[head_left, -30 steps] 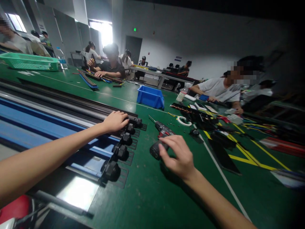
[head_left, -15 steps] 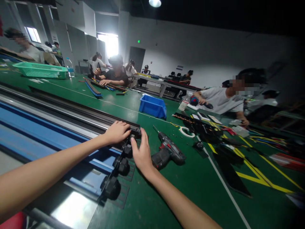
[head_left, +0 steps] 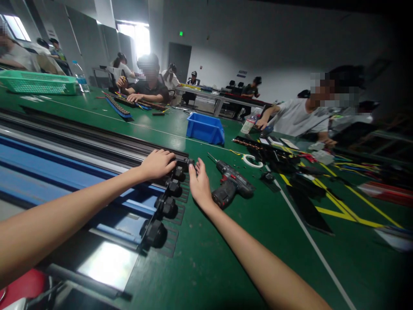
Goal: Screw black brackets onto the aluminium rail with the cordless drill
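Observation:
My left hand [head_left: 158,164] lies on top of the far rails near their right end, fingers together and stretched forward. Beside that end is my right hand [head_left: 200,183], its thumb close to the small black fitting [head_left: 191,162] and its fingers apart; whether the thumb touches it I cannot tell. Black cable glands [head_left: 168,206] stand in a row along the end of the long blue panels [head_left: 77,172], with dark and silver rails [head_left: 80,144] behind them. A cordless drill [head_left: 234,183] lies on its side just right of my right hand.
The green table [head_left: 213,258] carries a blue bin [head_left: 205,128], a white ring [head_left: 252,161], black parts [head_left: 274,150] and yellow tape lines. A green basket [head_left: 38,82] and a bottle [head_left: 80,76] stand far left. Co-workers sit across and to the right [head_left: 300,122].
My right hand has shifted slightly right and away from my left hand, uncovering the small fitting. My left hand stays on the rails. The view has tilted down a little.

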`<move>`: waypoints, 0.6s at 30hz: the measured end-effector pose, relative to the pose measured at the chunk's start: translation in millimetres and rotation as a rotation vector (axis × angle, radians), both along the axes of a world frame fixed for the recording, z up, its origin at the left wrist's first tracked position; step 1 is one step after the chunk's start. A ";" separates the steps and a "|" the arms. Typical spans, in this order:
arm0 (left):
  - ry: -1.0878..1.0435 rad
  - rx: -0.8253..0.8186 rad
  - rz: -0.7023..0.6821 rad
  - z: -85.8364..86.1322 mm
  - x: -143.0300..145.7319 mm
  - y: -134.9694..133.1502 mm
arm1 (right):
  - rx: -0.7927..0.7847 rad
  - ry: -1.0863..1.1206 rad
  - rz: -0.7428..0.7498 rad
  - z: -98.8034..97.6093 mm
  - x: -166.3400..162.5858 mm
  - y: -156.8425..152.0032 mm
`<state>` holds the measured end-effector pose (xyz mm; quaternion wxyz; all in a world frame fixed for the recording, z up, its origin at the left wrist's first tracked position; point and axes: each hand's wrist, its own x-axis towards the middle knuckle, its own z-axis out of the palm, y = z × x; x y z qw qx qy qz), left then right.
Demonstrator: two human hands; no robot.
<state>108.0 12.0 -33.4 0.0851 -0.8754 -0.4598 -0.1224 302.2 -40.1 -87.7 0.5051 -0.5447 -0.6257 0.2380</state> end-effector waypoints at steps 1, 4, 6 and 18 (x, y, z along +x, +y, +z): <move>0.000 0.001 0.000 -0.2 0.0 0.1 | -0.007 0.016 0.011 -2.6 1.2 1.2; 0.003 0.009 -0.004 -0.5 0.2 0.5 | 0.015 0.047 0.039 -7.9 1.8 1.7; 0.005 0.016 -0.007 -0.3 0.3 0.5 | 0.020 0.071 0.038 -8.6 1.0 0.6; -0.041 0.026 0.031 -2.9 1.5 -1.0 | 0.032 0.174 0.133 -14.2 2.2 8.5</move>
